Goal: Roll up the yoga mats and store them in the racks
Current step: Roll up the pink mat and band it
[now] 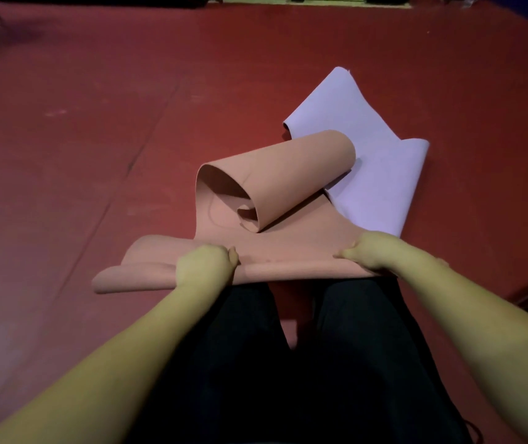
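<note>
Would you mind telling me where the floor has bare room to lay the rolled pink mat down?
Widest bare stretch: the red floor left of the pink mat, out to the seam lines. More lies beyond the purple mat. It is crowded to the right, where pink overlaps purple, and near the knees, where the left hand and right hand grip the roll.

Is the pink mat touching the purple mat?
Touching. In the head view the pink mat's curled far end lies on top of the purple mat, with no gap visible between them.
</note>
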Available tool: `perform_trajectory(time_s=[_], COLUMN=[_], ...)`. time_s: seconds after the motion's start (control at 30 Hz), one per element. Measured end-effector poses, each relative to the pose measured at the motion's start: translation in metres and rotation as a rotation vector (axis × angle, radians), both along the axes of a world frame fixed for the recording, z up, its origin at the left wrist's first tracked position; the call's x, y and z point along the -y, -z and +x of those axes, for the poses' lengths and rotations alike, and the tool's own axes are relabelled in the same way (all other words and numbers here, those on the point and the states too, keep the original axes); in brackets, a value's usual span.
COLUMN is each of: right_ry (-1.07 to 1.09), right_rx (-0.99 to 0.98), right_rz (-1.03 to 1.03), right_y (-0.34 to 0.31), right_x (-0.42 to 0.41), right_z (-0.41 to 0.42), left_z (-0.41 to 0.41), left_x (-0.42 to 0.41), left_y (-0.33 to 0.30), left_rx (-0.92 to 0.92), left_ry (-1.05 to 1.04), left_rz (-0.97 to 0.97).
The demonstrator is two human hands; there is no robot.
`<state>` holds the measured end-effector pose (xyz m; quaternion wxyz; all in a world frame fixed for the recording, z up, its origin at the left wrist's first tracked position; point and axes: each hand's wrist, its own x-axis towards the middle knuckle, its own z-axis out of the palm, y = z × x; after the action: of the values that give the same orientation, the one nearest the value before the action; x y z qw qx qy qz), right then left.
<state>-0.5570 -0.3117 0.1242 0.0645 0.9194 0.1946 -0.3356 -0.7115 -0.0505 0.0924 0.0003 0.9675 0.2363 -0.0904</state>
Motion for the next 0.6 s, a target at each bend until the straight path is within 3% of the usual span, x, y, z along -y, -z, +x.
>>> perform_trajectory(time_s=[0.23, 0.4, 0.6], right_ry=[0.141, 0.088, 0.142], right_rx=[0.15, 0.23, 0.453], right_rz=[0.219, 0.242, 0.493], right_y=[0.027, 0.02, 0.023], right_x=[0.011, 0.009, 0.028], right_z=[0.004, -0.001, -0.017], left_z=[0.004, 0.018, 0.001], left_x=[-0.015, -0.021, -0.019], left_y=[0.007, 0.004, -0.003], left_rx=[-0.052, -0.088, 0.041], left_ry=[0.13, 0.01, -0.046], left_rz=[0.027, -0.155, -0.352])
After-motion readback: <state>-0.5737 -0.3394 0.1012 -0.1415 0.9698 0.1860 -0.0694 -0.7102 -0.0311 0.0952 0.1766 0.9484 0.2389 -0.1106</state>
